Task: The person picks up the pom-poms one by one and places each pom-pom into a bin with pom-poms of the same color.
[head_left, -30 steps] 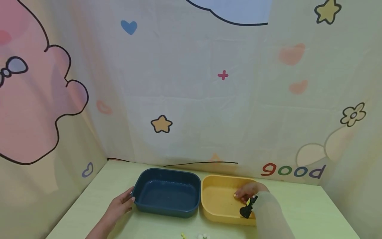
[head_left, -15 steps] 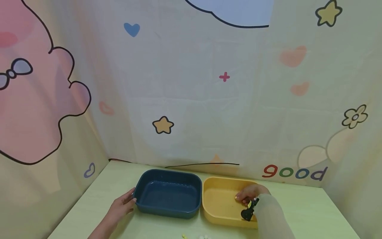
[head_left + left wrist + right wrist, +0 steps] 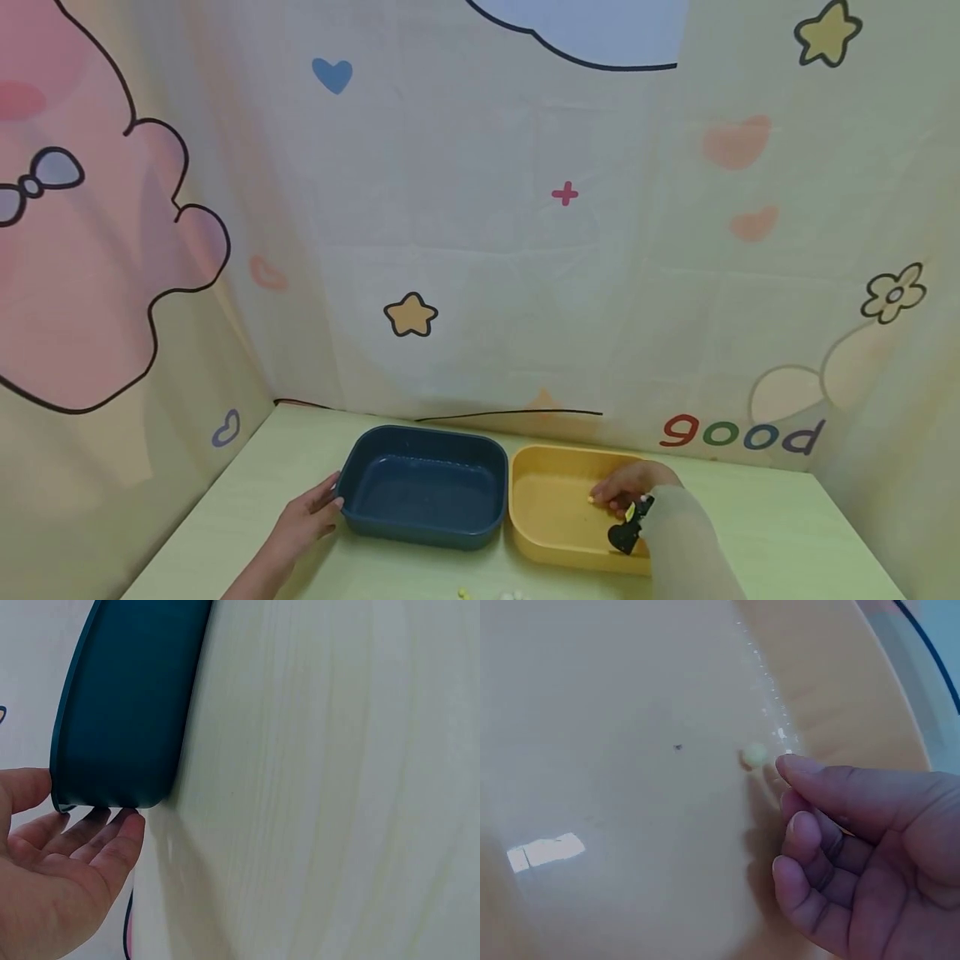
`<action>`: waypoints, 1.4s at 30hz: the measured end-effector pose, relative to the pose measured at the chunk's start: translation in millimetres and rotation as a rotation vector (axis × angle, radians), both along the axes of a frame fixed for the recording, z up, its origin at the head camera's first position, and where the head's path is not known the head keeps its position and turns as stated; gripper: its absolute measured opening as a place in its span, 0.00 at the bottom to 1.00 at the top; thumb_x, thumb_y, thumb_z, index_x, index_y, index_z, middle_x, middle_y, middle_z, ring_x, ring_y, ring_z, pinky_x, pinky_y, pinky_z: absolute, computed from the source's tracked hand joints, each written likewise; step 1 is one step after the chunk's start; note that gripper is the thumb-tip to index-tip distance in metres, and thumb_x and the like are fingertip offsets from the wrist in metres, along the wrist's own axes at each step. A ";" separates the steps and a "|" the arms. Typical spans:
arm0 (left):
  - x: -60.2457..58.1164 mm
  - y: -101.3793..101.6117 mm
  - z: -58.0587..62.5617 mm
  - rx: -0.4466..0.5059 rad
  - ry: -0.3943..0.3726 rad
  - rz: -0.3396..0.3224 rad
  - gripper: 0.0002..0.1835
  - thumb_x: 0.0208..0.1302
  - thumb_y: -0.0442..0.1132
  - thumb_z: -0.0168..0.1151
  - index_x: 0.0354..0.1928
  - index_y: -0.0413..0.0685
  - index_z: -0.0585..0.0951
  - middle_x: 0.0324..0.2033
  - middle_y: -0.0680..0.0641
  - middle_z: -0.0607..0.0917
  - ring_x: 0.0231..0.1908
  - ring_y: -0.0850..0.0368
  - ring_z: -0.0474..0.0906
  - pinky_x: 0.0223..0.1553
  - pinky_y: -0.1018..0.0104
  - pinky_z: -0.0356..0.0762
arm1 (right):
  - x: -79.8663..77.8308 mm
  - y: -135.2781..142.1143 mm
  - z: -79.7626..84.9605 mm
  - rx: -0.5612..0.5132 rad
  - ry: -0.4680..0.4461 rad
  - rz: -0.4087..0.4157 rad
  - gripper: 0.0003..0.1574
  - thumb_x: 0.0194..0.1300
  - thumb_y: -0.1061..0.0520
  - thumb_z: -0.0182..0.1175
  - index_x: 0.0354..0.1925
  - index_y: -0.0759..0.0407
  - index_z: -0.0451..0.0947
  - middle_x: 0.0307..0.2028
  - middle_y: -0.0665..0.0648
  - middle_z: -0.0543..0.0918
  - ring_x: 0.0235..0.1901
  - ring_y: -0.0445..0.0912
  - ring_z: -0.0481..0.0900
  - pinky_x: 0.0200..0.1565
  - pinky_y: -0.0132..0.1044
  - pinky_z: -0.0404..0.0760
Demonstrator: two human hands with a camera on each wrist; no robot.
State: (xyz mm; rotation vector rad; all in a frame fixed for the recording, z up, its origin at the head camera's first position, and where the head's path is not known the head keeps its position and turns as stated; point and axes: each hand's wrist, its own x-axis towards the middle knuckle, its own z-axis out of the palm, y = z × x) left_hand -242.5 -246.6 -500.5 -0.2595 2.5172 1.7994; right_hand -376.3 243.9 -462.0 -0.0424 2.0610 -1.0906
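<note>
My left hand is at the left end of a dark blue tray. In the left wrist view, the thumb touches the rim of the blue tray, and the other fingertips are against its end wall. Inside a yellow tray is my right hand. The right wrist view shows the right hand with loosely bent fingers, the thumb tip close to the index finger. A small pale yellow ball lies on the tray floor just beyond the thumb tip, with a narrow gap between them.
Both trays stand side by side on a pale wood-grain table. Near the front edge of the view are a small yellow piece and some white pieces, partly cut off. A printed curtain hangs behind the table.
The head view has shifted slightly, so the scene sits a little lower and farther right. Both hands keep nearly the same places at the trays.
</note>
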 end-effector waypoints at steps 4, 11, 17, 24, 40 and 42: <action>-1.0 0.9 -0.4 0.001 0.003 0.002 0.30 0.78 0.35 0.51 0.77 0.33 0.59 0.71 0.22 0.64 0.70 0.27 0.68 0.57 0.45 0.84 | 2.6 3.3 5.5 -0.019 0.029 -0.107 0.09 0.74 0.62 0.57 0.36 0.60 0.83 0.22 0.46 0.78 0.24 0.36 0.73 0.34 0.26 0.77; -0.8 1.3 -1.7 -0.011 0.010 0.003 0.30 0.78 0.34 0.51 0.77 0.32 0.59 0.71 0.21 0.64 0.70 0.27 0.68 0.57 0.45 0.84 | 10.1 5.8 25.7 0.011 0.188 -0.221 0.08 0.72 0.60 0.60 0.40 0.65 0.82 0.26 0.49 0.80 0.28 0.41 0.76 0.34 0.28 0.79; -1.3 0.6 -3.4 -0.016 0.013 0.005 0.30 0.78 0.34 0.51 0.77 0.32 0.59 0.70 0.21 0.64 0.70 0.27 0.69 0.56 0.46 0.84 | 26.8 2.4 49.2 -0.057 0.284 -0.182 0.16 0.76 0.54 0.56 0.48 0.67 0.80 0.31 0.51 0.80 0.31 0.43 0.78 0.37 0.30 0.81; -0.9 0.5 -2.4 -0.023 0.007 -0.005 0.30 0.78 0.35 0.51 0.77 0.32 0.58 0.71 0.22 0.64 0.70 0.27 0.68 0.56 0.47 0.85 | 53.6 8.9 59.9 -0.132 0.405 -0.115 0.23 0.76 0.54 0.53 0.57 0.72 0.76 0.38 0.53 0.81 0.36 0.45 0.78 0.40 0.33 0.82; -0.1 1.9 1.4 -0.013 -0.015 -0.008 0.31 0.79 0.35 0.50 0.78 0.34 0.57 0.72 0.22 0.62 0.71 0.26 0.66 0.59 0.44 0.82 | 121.0 -3.0 46.9 -0.234 0.460 -0.070 0.22 0.80 0.53 0.49 0.54 0.71 0.76 0.39 0.47 0.79 0.39 0.42 0.76 0.42 0.33 0.81; 0.3 2.2 1.1 -0.015 -0.015 -0.008 0.31 0.79 0.35 0.50 0.78 0.33 0.57 0.72 0.22 0.62 0.71 0.26 0.66 0.59 0.44 0.82 | 127.4 -6.7 43.2 -0.249 0.456 -0.067 0.21 0.80 0.54 0.50 0.53 0.72 0.76 0.38 0.47 0.79 0.39 0.41 0.76 0.41 0.32 0.81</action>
